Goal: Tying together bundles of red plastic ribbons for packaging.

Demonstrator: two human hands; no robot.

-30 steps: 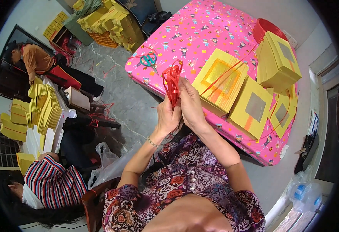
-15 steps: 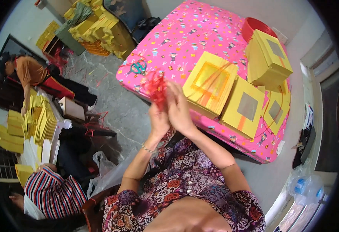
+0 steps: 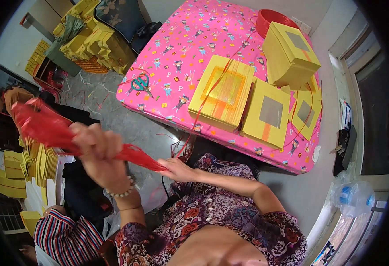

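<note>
A bundle of red plastic ribbon [image 3: 137, 156] is stretched between my hands. My left hand [image 3: 100, 148], raised at the left with a beaded bracelet on its wrist, is closed around the bundle, and a loose blurred end sticks out beyond the fist. Lower and nearer my lap, my right hand [image 3: 175, 170] grips the other end. From near it a single red strand runs up across a stack of yellow paper sheets [image 3: 221, 91] on the bed. Teal-handled scissors [image 3: 141, 83] lie at the bed's left edge.
The bed [image 3: 194, 31] has a pink patterned cover. Beside the first stack are another yellow stack [image 3: 265, 115], a taller one [image 3: 289, 55] and a red basin [image 3: 278, 20]. Two people, one in a striped garment [image 3: 66, 230], are at the left among folded yellow paper [image 3: 43, 162].
My hands, together before, have moved apart. My left hand swung left and nearer, drawing the red bundle out long; my right hand came down toward my lap. The view shifted slightly.
</note>
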